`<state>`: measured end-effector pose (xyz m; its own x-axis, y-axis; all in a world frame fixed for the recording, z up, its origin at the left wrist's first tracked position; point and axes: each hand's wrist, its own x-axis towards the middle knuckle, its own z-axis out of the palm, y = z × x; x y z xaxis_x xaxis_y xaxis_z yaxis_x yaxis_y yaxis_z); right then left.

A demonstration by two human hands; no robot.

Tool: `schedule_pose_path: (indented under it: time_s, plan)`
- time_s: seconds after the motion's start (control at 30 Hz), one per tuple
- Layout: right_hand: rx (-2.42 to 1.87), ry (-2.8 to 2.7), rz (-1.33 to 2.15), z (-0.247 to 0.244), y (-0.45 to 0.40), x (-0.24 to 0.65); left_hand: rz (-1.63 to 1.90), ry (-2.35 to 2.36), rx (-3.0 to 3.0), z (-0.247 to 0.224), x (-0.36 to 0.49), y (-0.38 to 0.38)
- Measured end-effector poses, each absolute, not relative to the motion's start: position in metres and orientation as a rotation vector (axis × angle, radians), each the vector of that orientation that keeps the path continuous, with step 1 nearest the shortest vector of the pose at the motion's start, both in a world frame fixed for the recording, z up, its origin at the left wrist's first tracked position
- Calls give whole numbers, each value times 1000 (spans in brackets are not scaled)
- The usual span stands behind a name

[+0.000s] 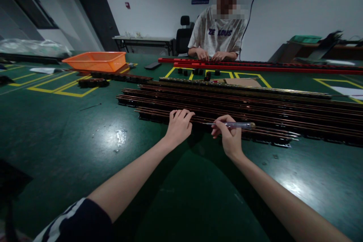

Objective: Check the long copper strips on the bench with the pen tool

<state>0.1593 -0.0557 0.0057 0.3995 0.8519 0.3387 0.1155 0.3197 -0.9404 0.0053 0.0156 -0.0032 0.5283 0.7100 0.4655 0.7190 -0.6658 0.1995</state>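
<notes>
Long dark rails with copper-coloured edges (269, 106) lie side by side across the green table. My left hand (179, 127) is on the nearest rail (154, 115), its fingers bent over the top edge and closed on it; the thumb is hidden. Just to the right, my right hand (231, 139) pinches a slim screwdriver (241, 125) with a clear handle. Its thin shaft points left, and the tip is close to the same rail, between my two hands. Whether the tip touches the rail I cannot tell.
Across the table (70, 136), a co-worker (218, 32) handles parts at long red rails (255, 68). Small black blocks (195, 72) and cardboard (243, 82) lie between. Left are an orange basket (98, 62), shorter dark strips (93, 82) and a thin dark stick (90, 107).
</notes>
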Motion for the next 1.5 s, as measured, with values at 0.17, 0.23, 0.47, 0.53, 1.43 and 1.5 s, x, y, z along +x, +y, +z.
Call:
schedule_pose_path:
  time_s: [0.17,0.23,0.47,0.53,1.43,1.5]
  plan:
    - [-1159,-1071,634,6,-55,159,-807,-1285,-2740,-2,5,16]
    - [-1156,-1070,637,6,-55,159,-801,-1285,-2736,-2,5,16]
    - [-1158,-1064,642,6,-55,159,-805,-1270,-2713,-4,6,16]
    - [-1157,-1068,640,6,-55,159,-804,-1268,-2712,-4,6,16]
    - [-1145,-959,485,6,-56,160,-790,-1339,-2677,-3,4,17]
    - [-1138,-956,491,6,-56,160,-795,-1334,-2692,-3,4,17]
